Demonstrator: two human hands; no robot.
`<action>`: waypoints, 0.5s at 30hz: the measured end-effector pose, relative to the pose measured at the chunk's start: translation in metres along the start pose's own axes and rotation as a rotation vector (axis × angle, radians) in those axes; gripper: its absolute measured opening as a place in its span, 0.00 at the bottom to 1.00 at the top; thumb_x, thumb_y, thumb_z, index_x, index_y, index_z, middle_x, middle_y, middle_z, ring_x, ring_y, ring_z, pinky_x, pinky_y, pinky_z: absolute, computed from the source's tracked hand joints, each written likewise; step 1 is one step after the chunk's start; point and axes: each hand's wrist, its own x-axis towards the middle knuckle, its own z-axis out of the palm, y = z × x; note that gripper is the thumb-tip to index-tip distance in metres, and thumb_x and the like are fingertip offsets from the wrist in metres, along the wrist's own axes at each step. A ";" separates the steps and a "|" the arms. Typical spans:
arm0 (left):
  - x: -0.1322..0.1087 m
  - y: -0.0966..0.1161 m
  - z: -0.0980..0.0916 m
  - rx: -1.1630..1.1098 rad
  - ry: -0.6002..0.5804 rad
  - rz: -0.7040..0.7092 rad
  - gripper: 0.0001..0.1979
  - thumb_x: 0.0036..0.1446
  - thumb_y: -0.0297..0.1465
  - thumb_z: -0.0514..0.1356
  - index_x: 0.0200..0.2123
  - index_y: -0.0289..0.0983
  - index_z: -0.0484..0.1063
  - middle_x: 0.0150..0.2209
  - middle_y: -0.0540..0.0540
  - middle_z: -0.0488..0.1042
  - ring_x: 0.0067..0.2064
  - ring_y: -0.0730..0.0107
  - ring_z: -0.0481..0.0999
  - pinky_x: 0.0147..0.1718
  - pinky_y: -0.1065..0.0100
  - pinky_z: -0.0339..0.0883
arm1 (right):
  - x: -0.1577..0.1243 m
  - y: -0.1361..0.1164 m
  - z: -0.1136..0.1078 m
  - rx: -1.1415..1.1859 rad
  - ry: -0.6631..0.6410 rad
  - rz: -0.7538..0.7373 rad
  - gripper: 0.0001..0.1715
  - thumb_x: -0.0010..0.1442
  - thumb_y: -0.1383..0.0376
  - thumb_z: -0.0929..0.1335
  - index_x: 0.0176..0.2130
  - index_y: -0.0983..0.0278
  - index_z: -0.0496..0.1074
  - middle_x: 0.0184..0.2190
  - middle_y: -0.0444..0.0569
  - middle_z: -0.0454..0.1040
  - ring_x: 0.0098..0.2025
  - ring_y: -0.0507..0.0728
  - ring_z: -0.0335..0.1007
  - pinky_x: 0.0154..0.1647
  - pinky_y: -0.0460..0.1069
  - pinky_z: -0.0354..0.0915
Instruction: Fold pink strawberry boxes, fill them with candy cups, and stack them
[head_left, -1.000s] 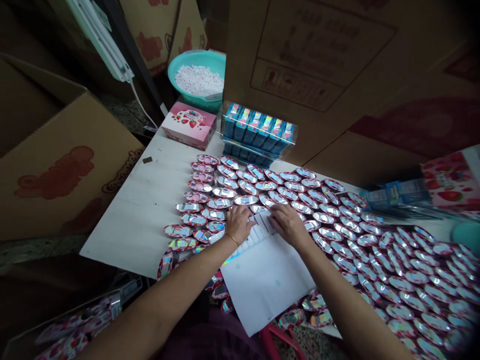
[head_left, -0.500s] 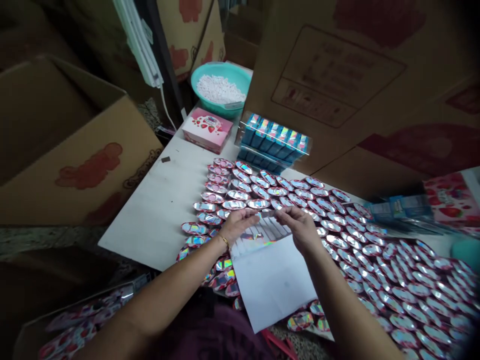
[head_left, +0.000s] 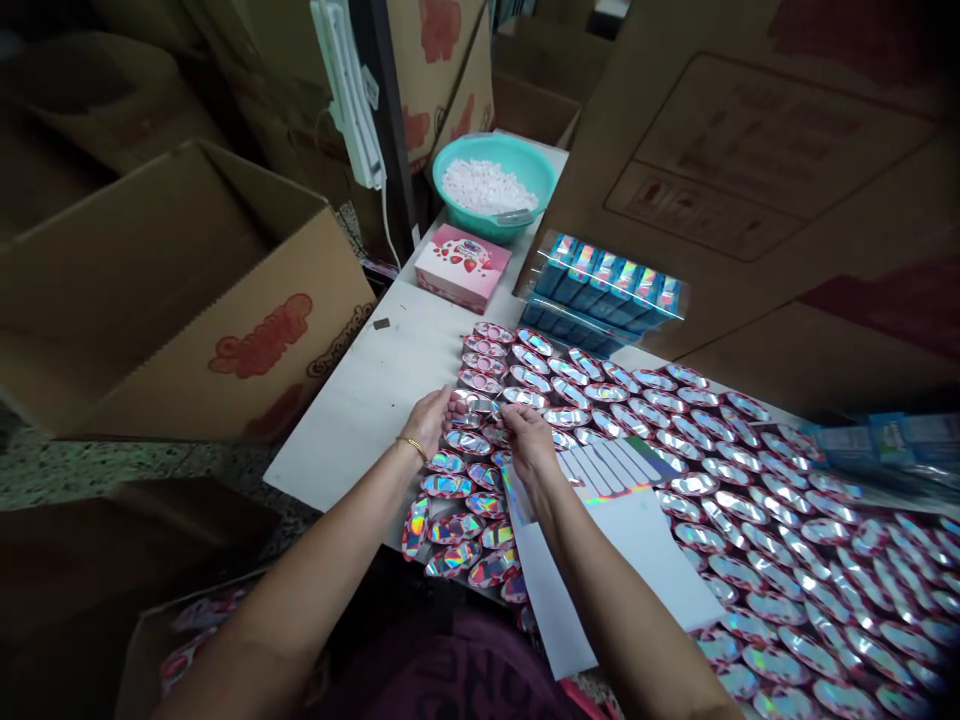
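Note:
My left hand [head_left: 433, 425], with a thin bracelet at its wrist, pinches one end of a narrow shiny sticker strip [head_left: 482, 406]. The other end is pinched by my right hand [head_left: 531, 440]. Stretched between my fingertips, the strip lies over the top of one oval shiny-topped pack in the left column; whether it touches is hard to tell. Beneath my right forearm, a white sticker sheet [head_left: 637, 570] with a shiny strip-patterned end rests across several of the oval packs [head_left: 566, 417].
Rows of oval packs cover the white table [head_left: 330, 425]. At the back are a pink strawberry box [head_left: 463, 268], a teal basin [head_left: 495, 225] of small white pieces and a wrapped blue pack set [head_left: 604, 290]. Cartons [head_left: 255, 350] stand left and behind; a power strip [head_left: 349, 90] hangs nearby.
Both hands have moved left from above the sticker sheet to the left column of packs, carrying the strip. The camera view has turned left.

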 end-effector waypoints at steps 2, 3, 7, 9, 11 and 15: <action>0.002 0.001 0.000 -0.024 0.003 -0.020 0.25 0.39 0.49 0.63 0.30 0.32 0.70 0.21 0.51 0.69 0.22 0.79 0.65 0.20 0.75 0.51 | -0.001 -0.001 0.004 0.035 -0.017 0.008 0.15 0.36 0.60 0.74 0.21 0.65 0.68 0.15 0.38 0.64 0.17 0.45 0.57 0.16 0.42 0.51; 0.002 0.000 0.000 -0.022 -0.011 -0.032 0.25 0.38 0.48 0.64 0.30 0.32 0.70 0.21 0.51 0.68 0.22 0.79 0.65 0.20 0.75 0.51 | -0.002 -0.001 0.004 0.051 -0.024 0.013 0.14 0.36 0.61 0.74 0.21 0.65 0.68 0.15 0.38 0.64 0.17 0.45 0.57 0.16 0.42 0.50; 0.002 -0.006 0.002 0.031 -0.086 -0.035 0.22 0.33 0.40 0.69 0.29 0.32 0.71 0.22 0.51 0.70 0.22 0.81 0.64 0.21 0.75 0.53 | -0.005 -0.003 0.005 0.085 -0.011 0.019 0.14 0.36 0.62 0.74 0.21 0.65 0.68 0.15 0.38 0.64 0.17 0.45 0.57 0.16 0.41 0.50; 0.003 -0.008 0.002 0.060 -0.099 -0.037 0.21 0.30 0.37 0.70 0.28 0.32 0.71 0.24 0.49 0.72 0.24 0.78 0.67 0.24 0.74 0.57 | -0.006 -0.003 0.006 0.088 -0.006 0.014 0.14 0.36 0.62 0.74 0.21 0.65 0.68 0.14 0.38 0.64 0.17 0.45 0.56 0.16 0.42 0.50; 0.003 -0.008 0.000 0.099 -0.094 -0.035 0.20 0.28 0.35 0.70 0.27 0.32 0.71 0.25 0.48 0.73 0.26 0.76 0.69 0.27 0.72 0.60 | -0.006 -0.002 0.005 0.076 -0.006 0.007 0.14 0.36 0.62 0.74 0.21 0.65 0.68 0.14 0.38 0.64 0.17 0.45 0.57 0.16 0.42 0.51; 0.013 -0.007 -0.009 0.252 -0.051 0.023 0.15 0.32 0.34 0.68 0.25 0.32 0.71 0.21 0.51 0.71 0.23 0.78 0.66 0.25 0.73 0.60 | -0.002 0.007 0.006 -0.012 0.068 -0.039 0.13 0.38 0.59 0.72 0.22 0.64 0.68 0.16 0.38 0.65 0.18 0.47 0.57 0.18 0.43 0.52</action>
